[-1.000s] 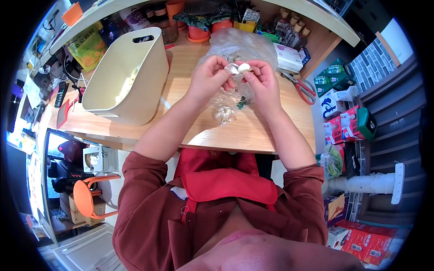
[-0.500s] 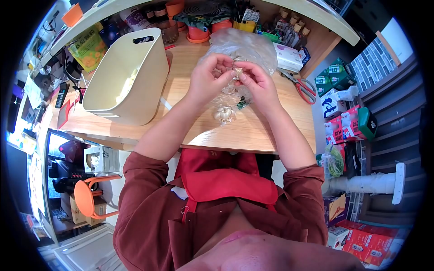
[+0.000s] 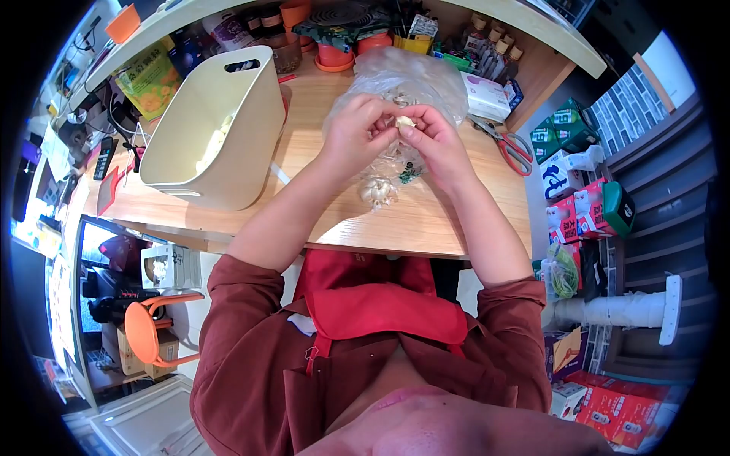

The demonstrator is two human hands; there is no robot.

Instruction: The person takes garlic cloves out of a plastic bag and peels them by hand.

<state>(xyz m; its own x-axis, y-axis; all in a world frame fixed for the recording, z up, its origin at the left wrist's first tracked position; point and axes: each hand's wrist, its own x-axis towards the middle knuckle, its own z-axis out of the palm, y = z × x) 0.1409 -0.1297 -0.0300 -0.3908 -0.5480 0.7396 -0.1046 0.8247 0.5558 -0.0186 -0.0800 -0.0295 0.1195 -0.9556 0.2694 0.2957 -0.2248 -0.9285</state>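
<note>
Between thumb and fingers of my right hand (image 3: 432, 143) is a pale garlic clove (image 3: 405, 121). My left hand (image 3: 357, 133) is closed in a pinch right beside it, fingertips near the clove; what it grips, if anything, is hidden. Both hands are raised over a crumpled clear plastic bag (image 3: 418, 72) spread on the wooden table. Closer to me on the tabletop lies a garlic bulb (image 3: 376, 191) with bits of skin around it. A cream bin (image 3: 251, 163) stands left of my hands, with peeled cloves (image 3: 217, 144) inside.
Red-handled scissors (image 3: 515, 152) lie at the table's right side, near a white box (image 3: 485, 96). Orange pots (image 3: 333, 56) and corked bottles (image 3: 498, 55) line the back under a shelf. A small dark green item (image 3: 411, 172) lies beside the bulb.
The clove between my fingers now shows a paler, smoother surface. My left hand has shifted slightly, its fingers more curled. The bin and the bulb are where they were.
</note>
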